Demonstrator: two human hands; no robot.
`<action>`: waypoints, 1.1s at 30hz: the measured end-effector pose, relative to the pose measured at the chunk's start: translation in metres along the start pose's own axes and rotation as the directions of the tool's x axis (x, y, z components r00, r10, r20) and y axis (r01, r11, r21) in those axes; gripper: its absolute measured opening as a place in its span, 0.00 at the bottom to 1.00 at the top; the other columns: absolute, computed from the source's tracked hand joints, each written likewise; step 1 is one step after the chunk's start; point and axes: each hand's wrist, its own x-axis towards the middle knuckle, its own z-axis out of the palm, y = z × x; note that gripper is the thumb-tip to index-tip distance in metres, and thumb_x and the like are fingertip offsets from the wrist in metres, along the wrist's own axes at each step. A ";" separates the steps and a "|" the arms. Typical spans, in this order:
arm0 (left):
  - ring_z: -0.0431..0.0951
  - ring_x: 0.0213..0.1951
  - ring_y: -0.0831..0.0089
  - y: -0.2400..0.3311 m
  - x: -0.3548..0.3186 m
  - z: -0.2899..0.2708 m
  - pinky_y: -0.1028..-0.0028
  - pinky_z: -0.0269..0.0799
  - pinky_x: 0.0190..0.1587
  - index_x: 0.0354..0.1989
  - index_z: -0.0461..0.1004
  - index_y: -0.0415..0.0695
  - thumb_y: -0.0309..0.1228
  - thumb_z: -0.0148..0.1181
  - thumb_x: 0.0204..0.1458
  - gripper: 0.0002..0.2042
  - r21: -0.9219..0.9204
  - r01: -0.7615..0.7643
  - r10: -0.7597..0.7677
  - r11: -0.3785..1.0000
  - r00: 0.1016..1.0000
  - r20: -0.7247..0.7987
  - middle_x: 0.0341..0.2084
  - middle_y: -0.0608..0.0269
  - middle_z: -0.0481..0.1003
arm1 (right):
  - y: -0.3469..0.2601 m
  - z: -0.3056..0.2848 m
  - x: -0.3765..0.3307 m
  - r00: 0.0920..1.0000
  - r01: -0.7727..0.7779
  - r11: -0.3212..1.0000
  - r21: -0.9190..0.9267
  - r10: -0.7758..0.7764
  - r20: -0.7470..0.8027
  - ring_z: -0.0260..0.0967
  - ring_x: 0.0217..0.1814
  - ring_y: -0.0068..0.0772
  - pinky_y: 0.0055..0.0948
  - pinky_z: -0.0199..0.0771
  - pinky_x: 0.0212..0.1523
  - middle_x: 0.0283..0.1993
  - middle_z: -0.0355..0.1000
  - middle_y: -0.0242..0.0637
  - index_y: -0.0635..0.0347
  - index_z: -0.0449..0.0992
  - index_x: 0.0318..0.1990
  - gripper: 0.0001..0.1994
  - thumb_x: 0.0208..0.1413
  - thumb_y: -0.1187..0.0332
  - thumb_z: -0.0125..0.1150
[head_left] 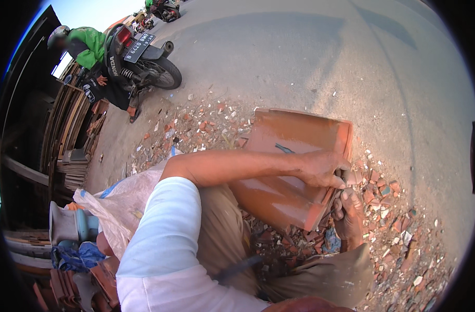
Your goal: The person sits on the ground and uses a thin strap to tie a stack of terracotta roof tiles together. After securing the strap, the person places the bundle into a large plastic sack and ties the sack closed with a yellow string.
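1. The glazed orange roof tile [294, 166] rests tilted across the person's knees, above broken tile rubble [388, 208].
2. The left hand [326, 169] reaches over it, grip closed on the tile's right edge.
3. The right hand [347, 213] pinches the same edge from below.
4. A white sack [117, 203] lies left; a motorcycle [143, 60] stands far left.

A roof tile [292, 166] rests across the person's lap, above rubble [393, 218] strewn on the ground. A sack [120, 200] lies to its left, stacked timber [71, 130] farther left, and a motorbike [141, 57] stands behind, on the road [310, 52].
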 end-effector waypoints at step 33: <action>0.79 0.44 0.54 0.014 -0.001 0.017 0.57 0.76 0.45 0.49 0.76 0.45 0.23 0.64 0.47 0.17 0.546 -0.339 0.396 0.766 0.918 0.014 0.34 0.56 0.79 | 0.000 -0.010 0.017 0.904 0.304 0.629 -0.716 -0.427 0.009 0.66 0.41 0.19 0.24 0.69 0.47 0.39 0.74 0.29 0.61 0.79 0.44 0.07 0.60 0.74 0.66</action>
